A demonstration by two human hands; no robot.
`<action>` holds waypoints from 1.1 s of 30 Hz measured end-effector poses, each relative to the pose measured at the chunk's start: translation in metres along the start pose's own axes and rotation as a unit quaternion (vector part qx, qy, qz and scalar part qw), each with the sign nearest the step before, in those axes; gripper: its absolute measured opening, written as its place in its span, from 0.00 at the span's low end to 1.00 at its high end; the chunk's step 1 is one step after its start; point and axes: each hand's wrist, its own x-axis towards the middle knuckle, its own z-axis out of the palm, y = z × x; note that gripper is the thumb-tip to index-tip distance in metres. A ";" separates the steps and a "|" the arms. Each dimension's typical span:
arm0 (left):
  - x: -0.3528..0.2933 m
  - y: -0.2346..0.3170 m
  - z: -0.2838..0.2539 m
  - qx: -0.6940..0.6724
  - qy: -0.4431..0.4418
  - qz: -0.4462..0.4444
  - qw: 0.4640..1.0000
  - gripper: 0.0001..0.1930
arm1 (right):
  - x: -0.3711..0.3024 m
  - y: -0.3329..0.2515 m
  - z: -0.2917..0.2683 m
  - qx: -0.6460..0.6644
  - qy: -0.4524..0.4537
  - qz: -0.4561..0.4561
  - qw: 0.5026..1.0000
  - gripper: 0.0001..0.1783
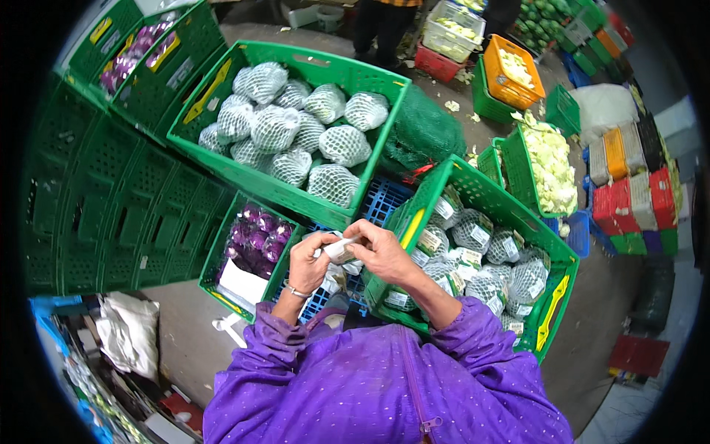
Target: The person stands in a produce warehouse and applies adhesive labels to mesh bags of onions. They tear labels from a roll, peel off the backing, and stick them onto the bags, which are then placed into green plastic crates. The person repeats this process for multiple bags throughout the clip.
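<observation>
White paper (341, 251) is pinched by my left fingers (319, 239) and right fingers (364, 229), above a blue plastic pallet (385, 200), between a small crate (290, 252) of purple vegetables (257, 238) and a green crate (512, 210) of labelled, foam-netted produce (473, 231).

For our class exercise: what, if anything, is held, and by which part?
A white paper piece, held at its left end by the left hand, right end by the right hand.

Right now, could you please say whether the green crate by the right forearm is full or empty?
Not empty: the crate holds many netted vegetables; how deep they go, I cannot tell.
</observation>
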 end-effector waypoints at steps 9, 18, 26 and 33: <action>0.008 -0.047 -0.017 -0.052 0.060 0.001 0.997 0.06 | 0.050 -0.006 0.009 -0.199 -0.050 -0.057 0.977 0.08; 0.022 -0.077 -0.005 -0.138 0.088 -0.099 0.982 0.10 | 0.075 -0.001 0.016 -0.255 -0.010 -0.114 0.960 0.08; 0.021 -0.103 0.011 -0.220 0.048 -0.212 0.951 0.06 | 0.094 0.015 0.011 -0.378 0.044 -0.146 0.913 0.08; 0.008 -0.126 0.015 -0.092 0.056 -0.217 0.970 0.11 | 0.096 0.026 0.016 -0.396 0.052 -0.150 0.905 0.16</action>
